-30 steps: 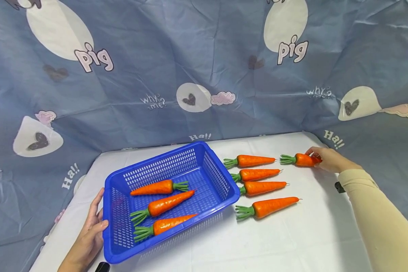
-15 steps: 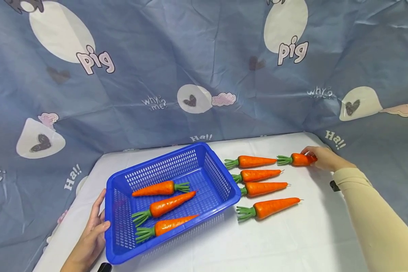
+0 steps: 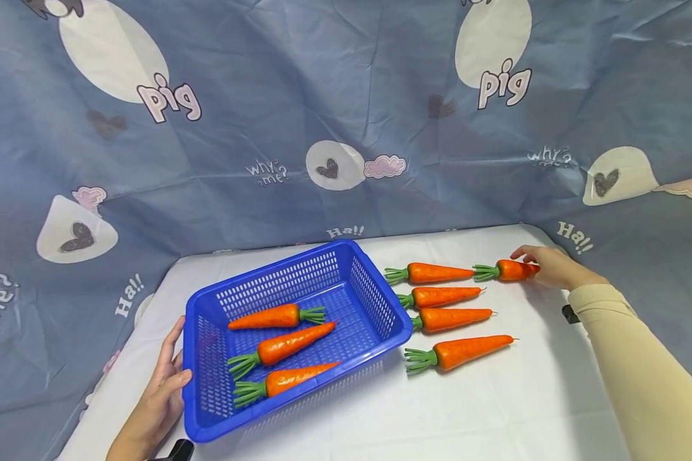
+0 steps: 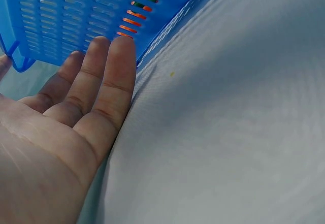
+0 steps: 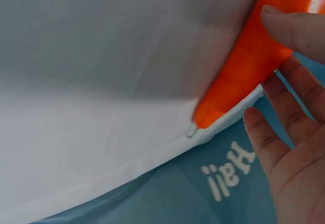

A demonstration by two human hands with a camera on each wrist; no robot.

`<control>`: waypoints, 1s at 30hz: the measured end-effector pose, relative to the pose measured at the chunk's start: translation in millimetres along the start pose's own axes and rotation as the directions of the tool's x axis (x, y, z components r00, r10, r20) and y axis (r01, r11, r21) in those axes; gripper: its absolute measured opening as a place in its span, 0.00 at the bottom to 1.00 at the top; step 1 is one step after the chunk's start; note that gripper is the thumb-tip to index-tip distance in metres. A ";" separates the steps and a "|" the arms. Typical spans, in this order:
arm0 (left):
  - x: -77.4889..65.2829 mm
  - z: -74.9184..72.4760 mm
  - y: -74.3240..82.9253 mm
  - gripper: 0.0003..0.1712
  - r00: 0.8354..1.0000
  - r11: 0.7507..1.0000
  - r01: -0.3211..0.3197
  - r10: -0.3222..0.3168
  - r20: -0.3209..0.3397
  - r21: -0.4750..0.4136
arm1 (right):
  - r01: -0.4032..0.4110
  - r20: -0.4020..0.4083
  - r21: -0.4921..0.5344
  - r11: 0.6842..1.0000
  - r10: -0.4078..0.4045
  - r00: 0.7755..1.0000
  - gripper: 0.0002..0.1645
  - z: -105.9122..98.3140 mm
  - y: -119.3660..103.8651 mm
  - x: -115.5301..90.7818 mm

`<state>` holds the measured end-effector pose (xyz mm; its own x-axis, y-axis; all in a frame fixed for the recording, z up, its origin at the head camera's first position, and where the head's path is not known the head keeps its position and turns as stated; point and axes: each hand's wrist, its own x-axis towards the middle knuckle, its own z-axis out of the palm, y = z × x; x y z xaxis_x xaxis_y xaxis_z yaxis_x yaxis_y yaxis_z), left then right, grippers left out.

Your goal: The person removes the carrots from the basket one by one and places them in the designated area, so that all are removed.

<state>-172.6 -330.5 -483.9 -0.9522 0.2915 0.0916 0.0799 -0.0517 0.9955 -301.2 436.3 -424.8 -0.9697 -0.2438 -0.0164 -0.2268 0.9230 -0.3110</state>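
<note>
My left hand (image 3: pixel 159 397) holds the left end of a blue perforated plastic basket (image 3: pixel 395 317), thumb on the rim and fingers against the outer wall. In the left wrist view, several fingers (image 4: pixel 118 76) lie nearly straight on that wall. Three carrots (image 3: pixel 288 346) with green stalks lie inside the basket. At the far right, my right hand (image 3: pixel 556 267) is around the tapered end of another carrot (image 3: pixel 510 270) lying on the white cloth. In the right wrist view its thumb (image 5: pixel 297 31) overlaps the carrot and its fingers are spread loosely on the other side.
Several carrots lie in a column right of the basket, tips pointing right: a back one (image 3: pixel 438 273), two behind the basket's corner, and a front one (image 3: pixel 467 352). A blue printed cloth (image 3: pixel 254 211) hangs behind the white table (image 3: pixel 438 422).
My right hand has slid its carrot left, so its stalks meet the back carrot's tip; its fingers have since loosened and lifted. My left hand stays at the basket. The head view shifted slightly.
</note>
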 end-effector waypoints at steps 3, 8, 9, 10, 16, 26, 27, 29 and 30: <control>0.7 1.1 -0.5 0.48 1.000 1.000 -0.003 0.003 -0.007 0.001 | 0.009 0.003 0.001 1.000 -0.009 1.000 0.31 -3.8 -4.3 1.9; 0.7 2.1 -1.6 0.48 1.000 1.000 -0.014 0.014 -0.001 -0.002 | 0.024 0.014 0.010 1.000 -0.024 1.000 0.31 -7.5 -14.6 8.1; 0.9 2.0 -2.2 0.48 1.000 1.000 -0.018 0.018 0.003 -0.006 | 0.025 0.015 0.013 1.000 -0.025 1.000 0.31 -7.9 -17.4 9.5; 0.9 1.9 -2.6 0.48 1.000 1.000 -0.023 0.023 0.008 -0.012 | 0.033 0.013 0.015 0.999 -0.033 0.999 0.31 -8.3 -20.3 10.9; 1.7 0.8 -2.0 0.48 0.999 0.999 -0.032 0.033 0.011 -0.021 | 0.071 -0.005 0.033 0.997 -0.071 0.997 0.31 -11.2 -39.3 18.7; 3.1 -0.2 -1.8 0.49 0.999 0.999 -0.043 0.043 0.013 -0.010 | 0.114 -0.015 0.050 0.992 -0.114 0.993 0.31 -16.7 -76.1 31.0; 3.0 -0.2 -2.0 0.49 0.999 0.999 -0.042 0.042 0.011 -0.010 | 0.123 -0.015 0.047 0.991 -0.122 0.992 0.32 -17.2 -80.5 32.9; 2.8 -0.2 -2.3 0.49 0.999 0.999 -0.038 0.038 0.008 -0.010 | 0.133 -0.011 0.044 0.990 -0.133 0.991 0.32 -18.3 -90.9 36.0; 2.6 0.0 -2.3 0.49 0.999 0.999 -0.035 0.035 0.006 -0.010 | 0.138 -0.008 0.046 0.989 -0.138 0.990 0.32 -18.5 -96.7 37.2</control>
<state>-175.2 -329.6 -485.9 -0.9471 0.2947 0.1270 0.1106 -0.0719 0.9913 -317.0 343.5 -377.8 -0.9300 -0.3660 0.0345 -0.3538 0.8657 -0.3540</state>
